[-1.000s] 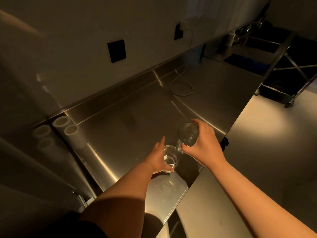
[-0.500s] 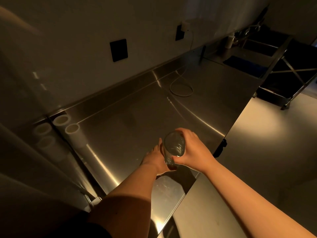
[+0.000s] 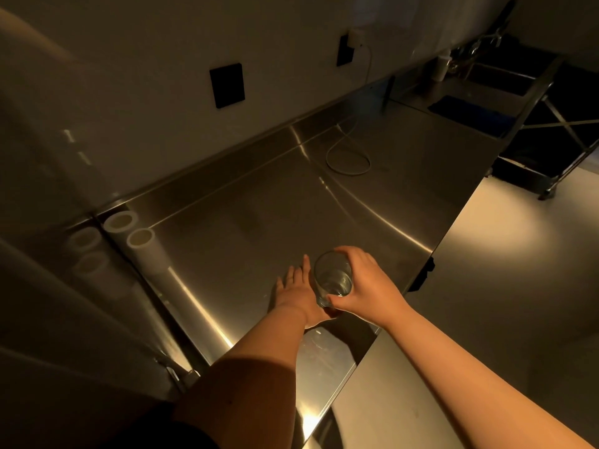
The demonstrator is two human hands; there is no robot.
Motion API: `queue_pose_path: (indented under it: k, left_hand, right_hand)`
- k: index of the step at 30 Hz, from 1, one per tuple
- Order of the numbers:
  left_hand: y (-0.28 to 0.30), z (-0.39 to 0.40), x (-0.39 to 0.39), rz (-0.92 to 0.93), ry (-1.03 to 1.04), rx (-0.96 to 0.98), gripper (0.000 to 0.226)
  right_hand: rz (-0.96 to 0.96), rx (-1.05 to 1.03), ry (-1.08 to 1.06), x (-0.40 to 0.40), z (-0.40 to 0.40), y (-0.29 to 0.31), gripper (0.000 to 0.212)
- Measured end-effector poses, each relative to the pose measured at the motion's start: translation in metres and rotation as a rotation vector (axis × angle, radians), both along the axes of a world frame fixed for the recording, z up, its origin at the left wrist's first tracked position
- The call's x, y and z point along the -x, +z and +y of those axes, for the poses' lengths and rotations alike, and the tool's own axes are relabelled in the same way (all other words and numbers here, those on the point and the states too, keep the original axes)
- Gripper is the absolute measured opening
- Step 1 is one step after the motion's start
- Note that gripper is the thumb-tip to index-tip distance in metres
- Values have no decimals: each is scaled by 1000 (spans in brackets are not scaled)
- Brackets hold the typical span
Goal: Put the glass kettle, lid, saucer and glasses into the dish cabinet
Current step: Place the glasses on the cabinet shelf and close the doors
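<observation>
the right hand [image 3: 363, 286] grips stacked glasses [image 3: 332, 278] above the tabletop [image 3: 259, 222], the left hand [image 3: 299, 294] flat-fingered beneath them; next, likely carrying them to the cabinet.

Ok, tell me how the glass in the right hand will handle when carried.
The glass is clear and smooth, so probably slippery and breakable against the steel counter. The right hand grips it from the side while the left hand lies open beneath, which likely steadies it.
</observation>
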State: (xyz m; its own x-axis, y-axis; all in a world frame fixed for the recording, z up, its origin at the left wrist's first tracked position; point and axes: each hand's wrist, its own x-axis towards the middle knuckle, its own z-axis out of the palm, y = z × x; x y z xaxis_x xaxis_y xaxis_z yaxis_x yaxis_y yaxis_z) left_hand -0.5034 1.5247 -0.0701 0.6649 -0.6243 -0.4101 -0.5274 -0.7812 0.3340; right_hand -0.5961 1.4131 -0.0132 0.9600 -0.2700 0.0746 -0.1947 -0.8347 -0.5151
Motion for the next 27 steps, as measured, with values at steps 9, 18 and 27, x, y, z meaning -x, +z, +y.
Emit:
queue_pose_path:
  k: [9, 18, 27]
  left_hand:
    - [7, 0, 1, -25, -50, -63, 126]
    - [10, 2, 1, -35, -88, -91, 129]
    - [13, 3, 4, 17, -56, -47, 126]
  right_hand:
    - [-33, -535, -304, 15, 11, -50, 135]
    - [-113, -561, -381, 9, 17, -71, 136]
    - [-153, -539, -398, 7, 18, -66, 123]
